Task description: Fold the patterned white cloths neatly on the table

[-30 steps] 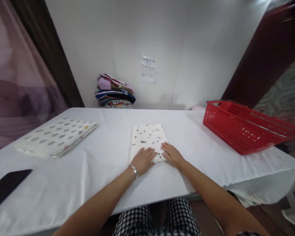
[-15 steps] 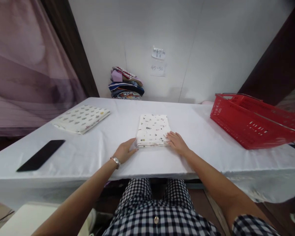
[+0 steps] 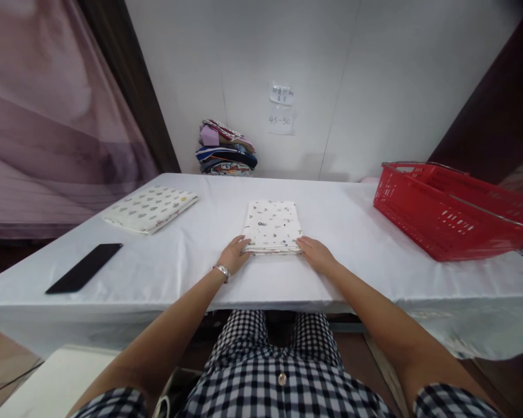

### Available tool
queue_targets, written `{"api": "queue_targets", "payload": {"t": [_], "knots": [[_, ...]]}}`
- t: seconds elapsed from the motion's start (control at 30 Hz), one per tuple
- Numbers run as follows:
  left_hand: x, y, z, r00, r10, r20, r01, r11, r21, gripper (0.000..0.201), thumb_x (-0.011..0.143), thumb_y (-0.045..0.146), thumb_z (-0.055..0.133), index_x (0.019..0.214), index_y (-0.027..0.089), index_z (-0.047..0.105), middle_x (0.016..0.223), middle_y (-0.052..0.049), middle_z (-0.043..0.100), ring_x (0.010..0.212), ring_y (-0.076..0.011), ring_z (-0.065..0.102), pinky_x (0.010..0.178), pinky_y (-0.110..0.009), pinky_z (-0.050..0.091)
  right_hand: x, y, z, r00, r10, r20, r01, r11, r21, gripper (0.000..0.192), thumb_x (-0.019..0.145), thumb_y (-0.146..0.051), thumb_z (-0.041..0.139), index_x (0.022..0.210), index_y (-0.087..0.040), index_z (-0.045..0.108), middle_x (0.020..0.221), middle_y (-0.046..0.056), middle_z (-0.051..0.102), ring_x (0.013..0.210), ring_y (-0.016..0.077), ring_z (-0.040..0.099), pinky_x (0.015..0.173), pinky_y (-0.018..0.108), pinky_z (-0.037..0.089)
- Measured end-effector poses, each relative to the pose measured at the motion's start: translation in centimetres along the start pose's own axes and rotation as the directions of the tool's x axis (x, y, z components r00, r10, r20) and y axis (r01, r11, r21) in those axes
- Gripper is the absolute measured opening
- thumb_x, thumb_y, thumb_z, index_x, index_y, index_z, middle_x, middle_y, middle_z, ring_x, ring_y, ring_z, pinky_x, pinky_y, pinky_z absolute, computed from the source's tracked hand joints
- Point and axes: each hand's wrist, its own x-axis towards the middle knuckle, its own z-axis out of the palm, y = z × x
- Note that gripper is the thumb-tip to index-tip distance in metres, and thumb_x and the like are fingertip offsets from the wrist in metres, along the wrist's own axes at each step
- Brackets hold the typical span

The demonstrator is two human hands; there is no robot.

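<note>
A folded white cloth with a small scattered print lies on the white-covered table in front of me. My left hand is at its near left corner, fingertips on top and thumb by the front folds. At the near right corner, my right hand has its fingers on the edge; its thumb is hard to make out. Both hands appear closed on the cloth's corners, which still rest on the table. A second folded cloth, white with grey shapes, lies at the far left.
A red plastic basket stands on the right. A black flat panel lies at front left. Against the wall rises a stack of folded fabrics, with paper notes taped above. The table's front edge is close to my body.
My left hand has moved right and slightly forward, from beside the cloth onto its near left corner. My right hand stays at the right corner. The view has shifted slightly.
</note>
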Motion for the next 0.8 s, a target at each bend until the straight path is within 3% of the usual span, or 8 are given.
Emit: {"api": "queue_targets", "payload": {"t": [0.13,0.2,0.27,0.37,0.47,0.57,0.67,0.8], "knots": [[-1.5,3.3,0.6,1.0,-0.007,0.012,0.008,0.998,-0.062,0.031,0.076,0.025,0.054,0.106,0.019,0.061,0.125,-0.008,0.049,0.095,-0.0183,0.059,0.091,-0.032,0.047,-0.1,2.3,-1.0,0.999,0.021,0.04,-0.019,0.999,-0.038,0.042,0.084,-0.01,0.038,0.122,-0.02,0.051,0.129,0.007,0.05,0.123,0.0206,0.039,0.102,0.043,0.029],[-3.3,6.4,1.4,0.99,0.093,0.106,-0.075,0.985,-0.156,0.028,0.077,0.026,0.054,0.103,0.019,0.062,0.122,-0.008,0.051,0.084,-0.0151,0.061,0.085,-0.031,0.05,-0.2,4.7,-2.0,0.987,0.161,0.018,-0.159,0.985,-0.063,0.042,0.082,-0.008,0.037,0.119,-0.022,0.053,0.129,0.007,0.05,0.125,0.0226,0.037,0.102,0.047,0.026],[-4.9,9.4,2.2,0.944,0.255,0.21,-0.188,0.937,-0.294,0.035,0.075,0.032,0.058,0.109,0.021,0.06,0.13,-0.007,0.046,0.071,-0.0108,0.061,0.073,-0.028,0.054,-0.3,6.9,-2.9,0.942,0.329,-0.061,-0.333,0.941,-0.064,0.046,0.08,-0.008,0.038,0.123,-0.021,0.05,0.135,0.008,0.044,0.129,0.0248,0.031,0.101,0.049,0.027],[-5.4,11.3,2.5,0.911,0.379,0.164,-0.301,0.881,-0.365,0.038,0.077,0.036,0.057,0.114,0.025,0.057,0.129,-0.005,0.048,0.074,-0.0108,0.06,0.072,-0.028,0.054,-0.3,7.4,-3.8,0.898,0.391,-0.204,-0.399,0.917,-0.001,0.053,0.079,-0.011,0.039,0.132,-0.016,0.04,0.14,0.01,0.035,0.131,0.0246,0.027,0.102,0.046,0.03],[-2.7,9.2,1.6,0.958,0.288,-0.013,-0.279,0.915,-0.29,0.032,0.081,0.033,0.051,0.11,0.021,0.059,0.122,-0.006,0.054,0.09,-0.0145,0.059,0.083,-0.031,0.051,-0.4,3.6,-3.4,0.923,0.288,-0.257,-0.275,0.958,0.084,0.045,0.084,-0.02,0.038,0.128,-0.014,0.046,0.132,0.011,0.046,0.126,0.0235,0.036,0.103,0.043,0.03],[1.7,5.1,0.6,0.985,0.106,-0.134,-0.129,0.976,-0.176,0.03,0.083,0.032,0.049,0.106,0.018,0.06,0.122,-0.007,0.054,0.11,-0.0184,0.051,0.096,-0.033,0.043,-0.9,-2.3,-2.5,0.983,0.091,-0.158,-0.068,0.987,0.145,0.043,0.088,-0.034,0.039,0.127,-0.018,0.047,0.129,0.01,0.05,0.125,0.0242,0.037,0.104,0.046,0.026],[6.0,1.9,0.2,0.991,-0.035,-0.128,0.031,0.999,-0.037,0.036,0.083,0.032,0.049,0.114,0.014,0.057,0.132,-0.01,0.045,0.123,-0.0211,0.039,0.105,-0.033,0.031,-1.0,-6.6,-1.8,0.996,-0.032,-0.081,0.046,0.985,0.167,0.051,0.086,-0.042,0.043,0.132,-0.02,0.04,0.135,0.01,0.043,0.127,0.0259,0.033,0.105,0.05,0.02],[10.7,0.1,0.5,0.982,-0.188,-0.034,0.189,0.981,0.043,0.049,0.086,0.04,0.043,0.125,0.011,0.047,0.14,-0.012,0.035,0.13,-0.0243,0.028,0.107,-0.035,0.025,0.2,-8.4,-0.6,0.998,0.004,-0.056,0.004,0.991,0.134,0.054,0.083,-0.037,0.05,0.133,-0.019,0.039,0.135,0.013,0.042,0.125,0.0284,0.034,0.105,0.051,0.02]]}}
